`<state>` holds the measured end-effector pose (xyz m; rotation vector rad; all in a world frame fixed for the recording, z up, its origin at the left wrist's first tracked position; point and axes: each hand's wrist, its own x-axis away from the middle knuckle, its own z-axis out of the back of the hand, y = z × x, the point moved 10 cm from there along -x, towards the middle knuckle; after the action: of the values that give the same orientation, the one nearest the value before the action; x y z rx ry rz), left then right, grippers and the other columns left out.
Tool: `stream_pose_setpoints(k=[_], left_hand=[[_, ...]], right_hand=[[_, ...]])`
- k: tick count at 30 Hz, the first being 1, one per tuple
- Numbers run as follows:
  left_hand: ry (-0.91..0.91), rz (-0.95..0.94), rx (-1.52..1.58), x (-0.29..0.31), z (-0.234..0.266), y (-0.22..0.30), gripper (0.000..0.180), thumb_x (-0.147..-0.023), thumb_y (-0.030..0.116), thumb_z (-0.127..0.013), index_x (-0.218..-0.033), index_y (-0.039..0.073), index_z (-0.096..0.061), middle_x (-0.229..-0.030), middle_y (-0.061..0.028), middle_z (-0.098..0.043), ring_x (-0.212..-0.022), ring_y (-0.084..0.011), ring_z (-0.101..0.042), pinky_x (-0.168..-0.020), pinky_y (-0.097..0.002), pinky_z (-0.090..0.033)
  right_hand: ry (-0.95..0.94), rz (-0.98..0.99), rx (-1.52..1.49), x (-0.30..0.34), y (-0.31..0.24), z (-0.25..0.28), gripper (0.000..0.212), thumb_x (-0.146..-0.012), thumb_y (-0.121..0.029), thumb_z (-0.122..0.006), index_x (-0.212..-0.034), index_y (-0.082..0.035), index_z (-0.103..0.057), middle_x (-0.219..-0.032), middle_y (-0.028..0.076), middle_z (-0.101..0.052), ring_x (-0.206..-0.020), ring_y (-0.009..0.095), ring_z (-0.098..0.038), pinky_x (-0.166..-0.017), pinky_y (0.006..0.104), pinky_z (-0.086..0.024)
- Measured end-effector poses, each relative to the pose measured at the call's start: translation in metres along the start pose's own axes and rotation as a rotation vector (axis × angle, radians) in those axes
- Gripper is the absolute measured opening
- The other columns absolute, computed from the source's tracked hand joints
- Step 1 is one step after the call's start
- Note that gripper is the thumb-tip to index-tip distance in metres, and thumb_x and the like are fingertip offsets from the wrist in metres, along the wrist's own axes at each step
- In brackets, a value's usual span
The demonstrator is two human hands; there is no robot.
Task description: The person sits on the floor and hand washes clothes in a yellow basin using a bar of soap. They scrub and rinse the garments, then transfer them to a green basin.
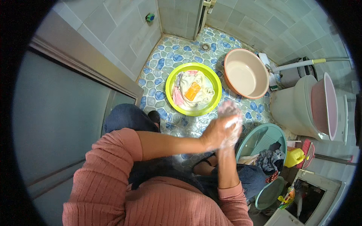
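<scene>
My left hand [214, 135] reaches across and presses against my right hand [232, 132], over the floor just right of the yellow-green basin [218, 98]. Both hands are closed together, and thick white foam covers the right one and the left fingertips. A pinkish, foamy shape shows at their far end; whether it is cloth or fingers I cannot make out. Inside the basin lie wet white and pink clothes [178, 96] in cloudy water. On top of them rests an orange rectangular block or packet [192, 91].
A beige basin [247, 75] with an orange rim stands beyond my hands. At right, a teal basin [267, 135] holds dark clothes [269, 160], near a yellow jug [295, 157]. A toilet [288, 107] with a pink basin [325, 107] stands behind. Wet, pebble-patterned tiles [154, 64] cover the floor.
</scene>
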<state>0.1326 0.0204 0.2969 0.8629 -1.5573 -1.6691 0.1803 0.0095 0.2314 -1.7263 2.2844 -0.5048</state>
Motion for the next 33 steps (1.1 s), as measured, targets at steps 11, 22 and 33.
stream_pose_setpoints(k=[11,22,33], left_hand=[[0.009,-0.277,-0.247,-0.003,-0.004,0.023,0.046,-0.09,0.021,-0.06,-0.133,0.006,-0.053,-0.143,-0.0189,-0.043,-0.138,-0.0316,-0.034,-0.113,-0.0419,-0.028],[-0.016,-0.238,-0.14,-0.004,-0.008,0.017,0.045,-0.089,0.011,-0.059,-0.134,0.013,-0.053,-0.145,-0.0127,-0.042,-0.138,-0.0307,-0.035,-0.117,-0.04,-0.021],[-0.074,-0.425,-0.167,0.001,-0.012,0.037,0.057,-0.086,0.01,-0.059,-0.141,0.01,-0.043,-0.144,-0.0191,-0.042,-0.138,-0.0385,-0.031,-0.115,-0.0495,-0.02]], right_hand=[[0.148,-0.007,0.02,0.004,-0.007,0.007,0.064,-0.099,-0.044,-0.036,-0.149,-0.005,-0.023,-0.153,0.016,-0.026,-0.143,0.026,-0.021,-0.119,0.0413,-0.008],[0.2,-0.008,0.168,-0.008,-0.018,-0.018,0.062,-0.1,-0.045,-0.035,-0.147,-0.005,-0.026,-0.151,0.013,-0.029,-0.138,0.028,-0.029,-0.117,0.0431,-0.018],[-0.024,0.013,-0.015,-0.002,-0.023,-0.033,0.055,-0.1,-0.029,-0.039,-0.147,-0.005,-0.026,-0.149,0.013,-0.034,-0.139,0.024,-0.029,-0.116,0.0364,-0.021]])
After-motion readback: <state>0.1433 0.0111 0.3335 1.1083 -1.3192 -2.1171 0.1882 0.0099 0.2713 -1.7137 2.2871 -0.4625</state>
